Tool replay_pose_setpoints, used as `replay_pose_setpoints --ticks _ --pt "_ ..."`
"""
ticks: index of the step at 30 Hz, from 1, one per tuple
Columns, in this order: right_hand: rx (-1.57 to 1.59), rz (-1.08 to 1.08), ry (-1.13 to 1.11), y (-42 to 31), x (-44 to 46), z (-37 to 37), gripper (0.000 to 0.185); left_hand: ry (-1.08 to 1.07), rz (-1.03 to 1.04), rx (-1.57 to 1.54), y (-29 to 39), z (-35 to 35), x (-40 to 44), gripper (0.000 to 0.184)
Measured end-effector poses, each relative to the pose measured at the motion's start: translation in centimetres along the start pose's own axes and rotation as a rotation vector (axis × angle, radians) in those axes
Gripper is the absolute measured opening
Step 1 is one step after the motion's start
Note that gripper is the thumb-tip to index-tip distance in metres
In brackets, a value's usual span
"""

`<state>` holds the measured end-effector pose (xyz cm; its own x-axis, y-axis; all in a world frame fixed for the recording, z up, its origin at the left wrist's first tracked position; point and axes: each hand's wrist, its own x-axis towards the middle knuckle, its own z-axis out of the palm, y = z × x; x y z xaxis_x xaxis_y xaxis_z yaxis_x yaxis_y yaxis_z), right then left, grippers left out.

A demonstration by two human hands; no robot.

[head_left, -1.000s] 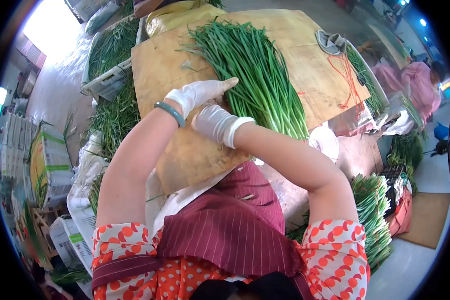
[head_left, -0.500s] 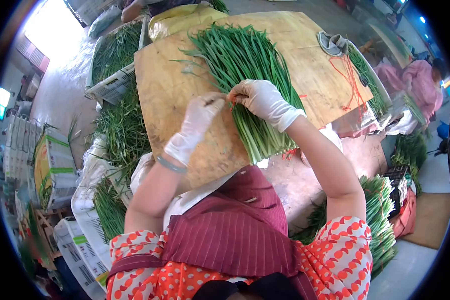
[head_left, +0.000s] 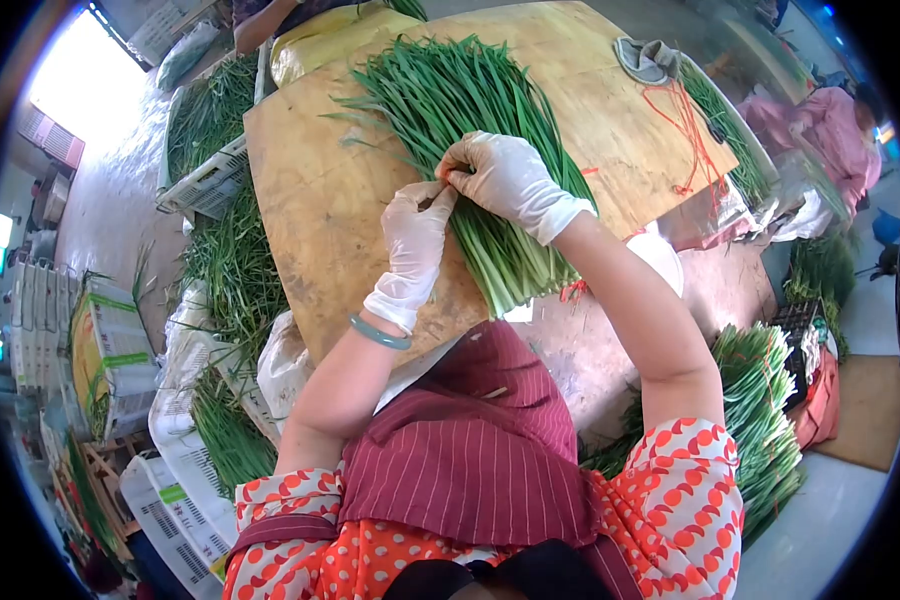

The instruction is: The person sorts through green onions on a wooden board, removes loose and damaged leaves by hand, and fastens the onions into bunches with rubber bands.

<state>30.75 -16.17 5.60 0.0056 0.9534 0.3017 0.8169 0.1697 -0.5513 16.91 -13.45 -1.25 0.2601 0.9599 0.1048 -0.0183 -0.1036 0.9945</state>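
Note:
A large bundle of green garlic chives lies across a wooden board, leaves away from me and pale stems towards me. My gloved right hand arches over the bundle's middle with its fingers pinched together at the left edge. My gloved left hand meets it there, thumb and fingers closed. A speck of red string shows between the touching fingertips; most of it is hidden. Another short red piece sticks out at the bundle's right side.
Loose red strings and a grey cloth lie on the board's right side. Crates of chives stand at left. More bundles are stacked at lower right. A person in pink is at far right; another person's arm shows at the top.
My left hand has moved up and right, so its fingertips now meet those of my right hand. The view has shifted slightly; the bundle stays in place on the board.

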Motion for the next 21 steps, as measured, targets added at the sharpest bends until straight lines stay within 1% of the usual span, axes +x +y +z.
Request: replay_pose_setpoints --ticks 2,6,8,9,10,12,13,14,15,17,19,21 --pt "-0.006 -0.014 0.013 -0.1 0.0 -0.1 0.010 0.047 0.106 0.052 0.2 0.2 -0.2 0.011" --pt "0.000 0.003 0.021 0.3 -0.1 -0.5 0.010 0.037 0.058 0.025 1.4 0.5 -0.6 0.011" --pt "0.032 0.026 -0.021 0.5 -0.3 -0.6 0.013 0.063 0.065 0.097 1.3 0.7 -0.4 0.012" --pt "0.025 -0.046 -0.003 0.6 -0.5 -0.9 0.010 0.050 0.069 0.094 1.2 0.7 -0.3 0.012" --pt "0.018 -0.037 0.007 1.5 -0.3 -1.2 0.010 0.041 0.059 0.069 1.1 0.6 -0.1 0.012" --pt "0.431 -0.146 0.330 4.0 0.1 -1.6 0.017 0.020 0.047 0.041 0.7 0.7 -0.1 0.011" --pt "0.286 -0.076 0.436 4.6 -0.3 -3.6 0.022 0.040 0.031 -0.020 0.4 0.8 0.0 0.010" --pt "0.274 0.042 0.433 7.0 -0.6 -4.7 0.022 0.062 0.017 -0.082 0.2 0.8 0.1 0.009" --pt "-0.016 0.150 0.416 9.1 -1.4 -5.8 0.022 0.053 -0.004 -0.100 0.2 0.7 0.1 0.009" --pt "-0.144 0.496 0.248 17.4 -3.1 -4.3 0.021 0.056 -0.014 -0.110 0.1 0.6 0.1 0.008" --pt "-0.254 0.374 0.172 17.2 -6.1 -4.4 0.021 0.060 -0.017 -0.117 0.1 0.6 0.2 0.008" --pt "-0.211 0.388 0.164 16.6 -7.6 -4.5 0.017 0.064 -0.062 -0.171 0.0 0.5 0.1 0.007"
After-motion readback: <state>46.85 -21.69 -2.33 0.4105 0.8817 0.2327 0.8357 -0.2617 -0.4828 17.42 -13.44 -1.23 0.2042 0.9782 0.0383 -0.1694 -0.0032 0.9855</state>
